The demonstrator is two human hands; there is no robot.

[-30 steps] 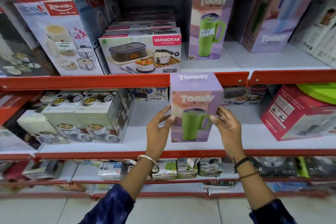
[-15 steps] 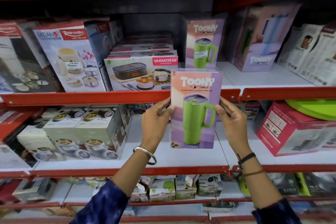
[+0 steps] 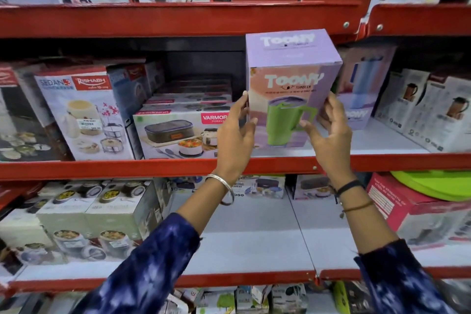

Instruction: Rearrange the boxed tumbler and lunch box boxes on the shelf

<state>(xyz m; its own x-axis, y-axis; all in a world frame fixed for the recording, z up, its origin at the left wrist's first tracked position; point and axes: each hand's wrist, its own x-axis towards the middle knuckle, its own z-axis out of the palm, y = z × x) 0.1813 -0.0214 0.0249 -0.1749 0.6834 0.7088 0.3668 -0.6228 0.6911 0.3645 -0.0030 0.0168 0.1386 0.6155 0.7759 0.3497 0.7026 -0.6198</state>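
Observation:
A lilac and pink Toony tumbler box (image 3: 290,79) with a green tumbler pictured on it stands upright at the front of the middle shelf (image 3: 127,167). My left hand (image 3: 235,132) grips its left side and my right hand (image 3: 328,132) its right side. Whether its base touches the shelf board I cannot tell. Right beside it on the left sits a stack of Varmora lunch box boxes (image 3: 178,132). Another Toony tumbler box (image 3: 362,99) stands behind it to the right, partly hidden.
A tall Rishabh lunch carrier box (image 3: 84,112) leans left of the Varmora stack. White jug boxes (image 3: 433,115) fill the shelf's right end. On the lower shelf (image 3: 254,237) are pale green lunch box boxes (image 3: 102,216) at left and a red box (image 3: 407,211) at right.
Both hands have lifted the tumbler box from the lower shelf up to the middle shelf, next to the Varmora stack. The view has tilted upward.

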